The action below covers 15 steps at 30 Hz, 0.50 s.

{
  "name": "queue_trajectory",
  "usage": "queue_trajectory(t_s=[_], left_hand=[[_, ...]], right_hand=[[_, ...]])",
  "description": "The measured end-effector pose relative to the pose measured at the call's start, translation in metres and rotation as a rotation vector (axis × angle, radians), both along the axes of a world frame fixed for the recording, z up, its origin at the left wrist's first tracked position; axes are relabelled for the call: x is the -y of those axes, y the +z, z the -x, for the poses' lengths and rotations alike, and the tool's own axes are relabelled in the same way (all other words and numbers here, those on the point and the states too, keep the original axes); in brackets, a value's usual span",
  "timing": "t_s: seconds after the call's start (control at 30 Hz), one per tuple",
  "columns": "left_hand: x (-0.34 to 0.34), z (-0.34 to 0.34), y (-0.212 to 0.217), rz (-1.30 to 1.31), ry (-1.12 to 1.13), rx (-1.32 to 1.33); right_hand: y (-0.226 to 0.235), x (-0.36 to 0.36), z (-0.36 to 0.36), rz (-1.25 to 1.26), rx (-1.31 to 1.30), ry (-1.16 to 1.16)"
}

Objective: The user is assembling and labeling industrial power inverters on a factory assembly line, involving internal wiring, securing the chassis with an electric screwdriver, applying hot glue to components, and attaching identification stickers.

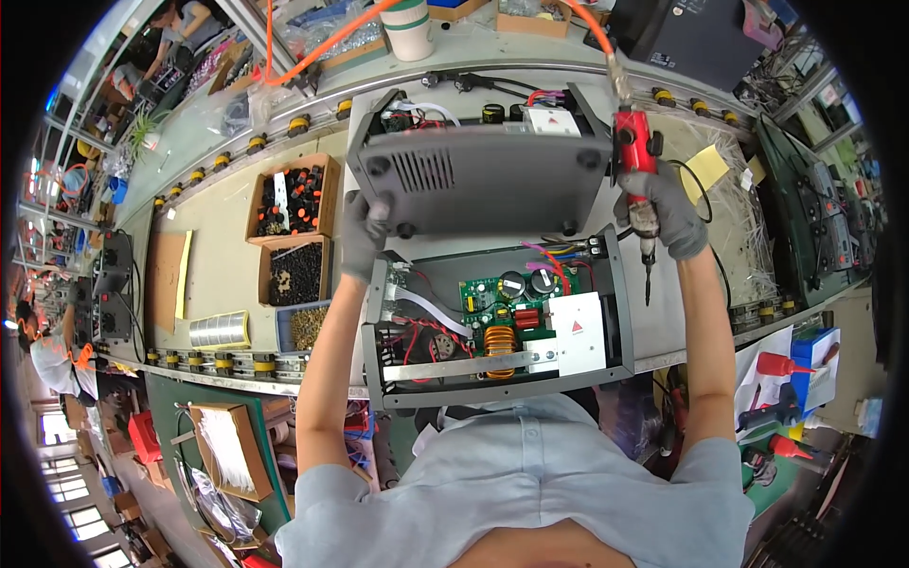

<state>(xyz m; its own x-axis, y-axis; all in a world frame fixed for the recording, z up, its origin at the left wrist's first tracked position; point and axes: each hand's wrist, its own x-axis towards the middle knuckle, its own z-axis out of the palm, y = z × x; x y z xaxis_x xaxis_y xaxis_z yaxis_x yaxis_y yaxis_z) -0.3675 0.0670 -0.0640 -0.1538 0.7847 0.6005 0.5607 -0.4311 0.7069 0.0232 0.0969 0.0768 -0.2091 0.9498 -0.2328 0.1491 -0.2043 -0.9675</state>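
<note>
My right hand (670,216), in a grey glove, is closed round a red air screwdriver (636,156) whose bit points down. An orange air hose (597,33) runs into its top. My left hand (364,232), gloved too, is closed at the lower left corner of a grey metal case (511,189). That case is tipped up, its slotted underside and round black feet facing me; whether the fingers also pinch a foot there cannot be made out. In front of me lies a second, open case (502,390) with a green circuit board (483,289), a copper coil (500,352) and a white plate (576,333).
To the left stand a cardboard box of black and orange parts (305,194), a box of black screws (308,275) and a blue bin of brass-coloured pieces (305,327). A silver roll (220,331) lies beside them. A roller rail (256,144) runs behind. Co-workers sit far left.
</note>
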Motion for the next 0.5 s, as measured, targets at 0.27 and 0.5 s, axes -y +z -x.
queue_trajectory(t_s=[0.27, 0.5], left_hand=[[0.004, -0.001, 0.111, 0.726, 0.114, 0.204], [0.082, 0.01, 0.088, 0.506, -0.082, 0.439]], right_hand=[[0.018, -0.016, 0.01, -0.026, 0.086, 0.068], [0.014, 0.05, -0.008, -0.158, -0.132, -0.081]])
